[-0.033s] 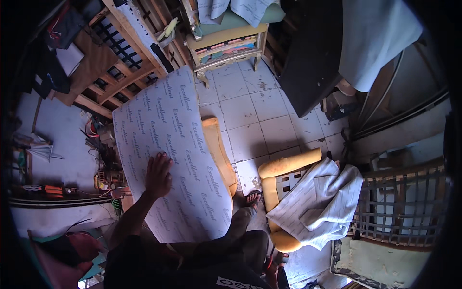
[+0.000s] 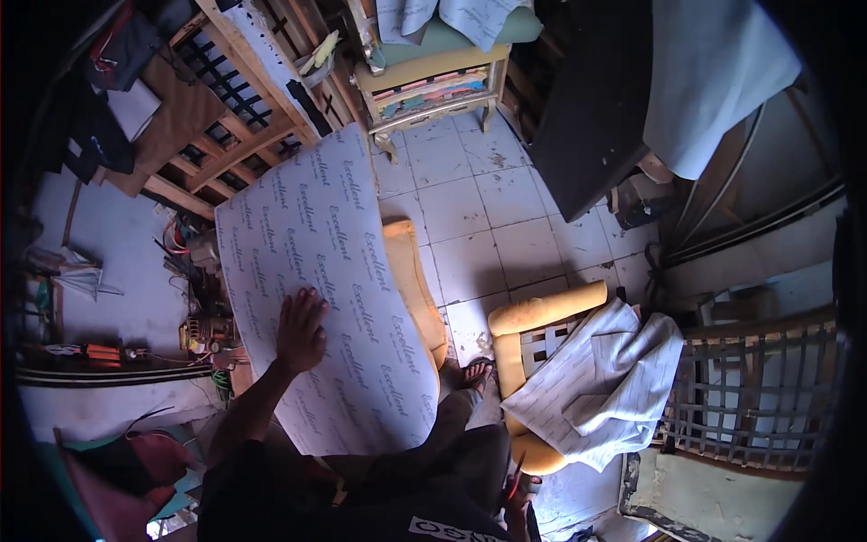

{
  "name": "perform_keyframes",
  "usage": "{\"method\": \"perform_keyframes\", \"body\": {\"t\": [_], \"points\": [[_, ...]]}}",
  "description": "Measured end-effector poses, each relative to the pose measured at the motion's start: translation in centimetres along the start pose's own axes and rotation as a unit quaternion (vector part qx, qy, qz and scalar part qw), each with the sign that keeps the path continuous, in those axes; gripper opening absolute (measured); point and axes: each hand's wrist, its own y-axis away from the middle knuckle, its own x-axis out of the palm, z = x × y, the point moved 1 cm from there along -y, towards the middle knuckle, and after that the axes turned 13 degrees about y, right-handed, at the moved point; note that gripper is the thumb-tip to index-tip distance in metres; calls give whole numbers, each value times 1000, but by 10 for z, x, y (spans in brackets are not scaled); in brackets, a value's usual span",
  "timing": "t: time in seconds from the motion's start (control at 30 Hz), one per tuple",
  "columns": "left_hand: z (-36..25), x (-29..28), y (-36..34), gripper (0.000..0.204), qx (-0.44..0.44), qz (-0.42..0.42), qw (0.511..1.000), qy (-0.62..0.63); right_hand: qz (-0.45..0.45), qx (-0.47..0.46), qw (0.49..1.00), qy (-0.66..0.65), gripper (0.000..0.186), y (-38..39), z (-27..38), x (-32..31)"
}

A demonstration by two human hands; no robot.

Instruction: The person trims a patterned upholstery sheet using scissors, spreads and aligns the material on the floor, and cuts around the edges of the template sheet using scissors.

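My left hand lies flat with spread fingers on a large white printed sheet, which sits over a yellow padded piece; that piece shows along the sheet's right side. My right hand, low in the view by my leg, is closed on red-handled scissors, partly hidden. Right of my foot lies a yellow padded frame with webbing, partly covered by a crumpled printed cloth.
Wooden frames lean at the back left. A padded chair stands at the back, a dark board with draped cloth at upper right. Tools lie along the left, a webbed frame at right, tiled floor between.
The view has shifted very slightly. The red scissors in my right hand show more clearly, a little higher. My left hand remains on the sheet.
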Motion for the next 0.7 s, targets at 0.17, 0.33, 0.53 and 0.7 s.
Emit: {"method": "perform_keyframes", "body": {"t": [0.17, 0.33, 0.53, 0.7], "points": [[1, -5, -6, 46, -6, 3, 1000, -24, 79, 42, 977, -192, 47, 10, 154, -130], [4, -13, -6, 47, -46, -6, 999, -11, 154, 11, 988, -22, 49, -48, 241, -190], [14, -6, 9, 49, -48, 22, 999, -6, 99, -285, 884, 357, 51, -167, 314, -240], [10, -6, -2, 53, -76, 14, 997, 5, -6, -362, 805, 471, 69, -271, 449, -282]]}}
